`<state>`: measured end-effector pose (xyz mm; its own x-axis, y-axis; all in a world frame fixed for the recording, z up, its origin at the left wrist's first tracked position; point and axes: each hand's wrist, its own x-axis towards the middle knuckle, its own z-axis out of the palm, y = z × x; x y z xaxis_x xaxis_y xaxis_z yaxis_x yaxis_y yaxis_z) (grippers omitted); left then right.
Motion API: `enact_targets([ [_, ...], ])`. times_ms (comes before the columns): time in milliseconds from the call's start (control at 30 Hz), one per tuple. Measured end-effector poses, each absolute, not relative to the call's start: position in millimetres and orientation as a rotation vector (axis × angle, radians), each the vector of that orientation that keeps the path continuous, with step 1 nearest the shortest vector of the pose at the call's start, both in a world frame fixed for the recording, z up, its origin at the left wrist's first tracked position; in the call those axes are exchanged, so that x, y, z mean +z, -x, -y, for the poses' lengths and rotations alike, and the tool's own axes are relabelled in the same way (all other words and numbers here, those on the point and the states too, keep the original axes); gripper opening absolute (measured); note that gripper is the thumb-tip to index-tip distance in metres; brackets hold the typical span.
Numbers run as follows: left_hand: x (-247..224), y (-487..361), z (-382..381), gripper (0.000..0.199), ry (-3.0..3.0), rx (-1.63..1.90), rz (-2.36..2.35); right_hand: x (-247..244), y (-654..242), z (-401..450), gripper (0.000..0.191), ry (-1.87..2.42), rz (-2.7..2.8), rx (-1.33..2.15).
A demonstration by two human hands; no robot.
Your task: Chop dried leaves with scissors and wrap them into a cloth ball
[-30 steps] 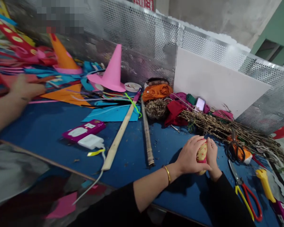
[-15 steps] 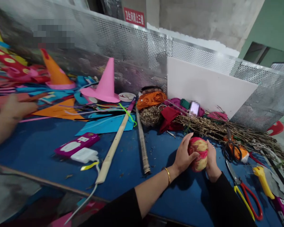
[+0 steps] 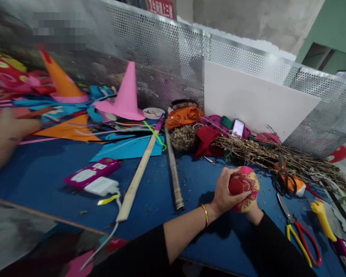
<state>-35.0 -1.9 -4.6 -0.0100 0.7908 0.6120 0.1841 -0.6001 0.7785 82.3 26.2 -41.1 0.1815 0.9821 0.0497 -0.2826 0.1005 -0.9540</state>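
Between my two hands is a round, padded-looking cloth ball (image 3: 252,182) with pink and yellow patches and a dark red patterned side, held above the blue table (image 3: 202,177). My left hand (image 3: 223,190) is closed around its left side, the thumb pressed across the front. My right hand (image 3: 254,214) supports it from the right and below; most of its fingers are hidden behind the ball. A gold bangle (image 3: 204,215) circles my left wrist. Just right of the ball lie scissors with red and yellow handles (image 3: 298,231) and black-handled scissors (image 3: 284,181).
Dried stems (image 3: 262,148) and cloth scraps (image 3: 207,140) line the back beneath a white board (image 3: 256,96). Left are wooden sticks (image 3: 137,181), a purple power strip (image 3: 92,174), a pink cone hat (image 3: 129,96) and another person's hand (image 3: 11,125). A yellow-handled tool (image 3: 323,221) lies right.
The ball has turned in my hands, so its dark red patterned side now shows. My right hand has slipped lower, further behind it. The view has shifted slightly.
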Motion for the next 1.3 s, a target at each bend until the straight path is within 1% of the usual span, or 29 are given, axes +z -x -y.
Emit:
enact_targets([
  [33,-7.1,36.1,-1.2,0.065,-1.766,1.637,-0.992,-34.9,-83.9,-28.3,0.044,1.083,0.956,1.056],
  [133,-8.6,38.9,-9.2,0.08,-1.639,1.562,-0.886,-17.1,-94.0,-29.8,0.036,1.181,1.032,0.842],
  [200,-3.5,42.2,-12.1,0.083,-1.601,1.506,-0.826,-10.1,-99.8,-25.9,0.035,1.242,1.118,0.687],
  [300,6.5,48.5,-13.9,0.073,-1.754,1.422,-0.841,-7.8,-100.4,-16.9,0.034,1.353,1.365,0.417],
  [367,8.9,50.5,-14.5,0.065,-1.929,1.352,-0.938,-7.7,-96.4,-12.4,0.035,1.371,1.487,0.312],
  [500,-0.4,45.2,-15.8,0.037,-2.256,1.193,-1.217,-1.6,-89.0,-10.3,0.038,1.285,1.454,0.38],
  [567,-6.5,41.7,-17.0,0.034,-2.363,1.149,-1.276,2.6,-89.0,-11.4,0.038,1.252,1.432,0.425],
  [667,-6.4,42.4,-18.6,0.036,-2.402,1.093,-1.263,6.1,-94.2,-13.0,0.037,1.233,1.507,0.404],
  [733,1.1,47.7,-18.6,0.043,-2.382,1.073,-1.219,6.7,-99.0,-12.4,0.034,1.227,1.666,0.35],
  [767,6.2,51.2,-18.3,0.053,-2.376,1.068,-1.178,6.9,-101.0,-11.3,0.032,1.222,1.766,0.326],
  [833,16.2,58.3,-17.9,0.089,-2.377,1.054,-1.055,7.8,-102.4,-7.2,0.027,1.204,1.948,0.284],
  [867,20.0,61.3,-18.2,0.103,-2.377,1.005,-0.977,8.6,-101.7,-4.5,0.025,1.182,2.014,0.267],
  [900,22.5,63.4,-19.0,0.112,-2.369,0.937,-0.902,9.6,-100.0,-1.5,0.023,1.147,2.06,0.255],
  [933,23.7,64.6,-20.3,0.115,-2.354,0.859,-0.833,10.9,-97.4,1.4,0.022,1.101,2.082,0.253],
  [967,23.9,64.9,-21.8,0.113,-2.336,0.784,-0.773,12.2,-94.0,4.2,0.021,1.051,2.075,0.267],
  [1033,22.1,62.9,-24.8,0.097,-2.312,0.679,-0.684,15.2,-85.9,8.5,0.022,0.985,1.949,0.333],
  [1100,19.5,59.2,-26.5,0.08,-2.299,0.651,-0.675,18.2,-76.6,10.4,0.026,1.001,1.715,0.424],
  [1133,18.2,57.2,-26.7,0.075,-2.294,0.656,-0.693,19.6,-71.9,10.4,0.028,1.024,1.592,0.471],
  [1233,13.4,53.6,-26.7,0.069,-2.296,0.7,-0.761,22.7,-59.7,8.6,0.033,1.061,1.351,0.607],
  [1300,8.2,53.2,-27.5,0.064,-2.311,0.712,-0.779,23.6,-54.9,7.7,0.033,1.047,1.326,0.664],
])
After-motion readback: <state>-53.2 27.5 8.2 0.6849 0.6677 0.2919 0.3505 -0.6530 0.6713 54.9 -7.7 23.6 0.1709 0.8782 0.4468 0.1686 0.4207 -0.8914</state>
